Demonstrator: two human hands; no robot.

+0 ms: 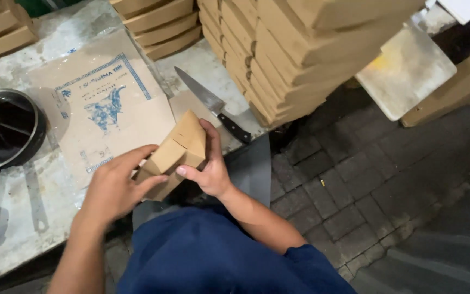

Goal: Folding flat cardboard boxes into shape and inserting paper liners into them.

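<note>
A small brown cardboard box (178, 149), partly folded with its flaps angled, is held at the front edge of the worktable (12, 228). My left hand (112, 185) presses on its lower left side, thumb against a flap. My right hand (209, 166) grips the right side, fingers behind it and thumb in front. Both hands hold the box tilted above the table edge, over my blue-clad lap.
A large knife (213, 106) with a black handle lies just behind the box. A printed paper sack in clear plastic (104, 103) lies flat. A dark metal pot (4, 128) sits left. Tall stacks of folded brown boxes (284, 49) stand behind. Paved floor lies right.
</note>
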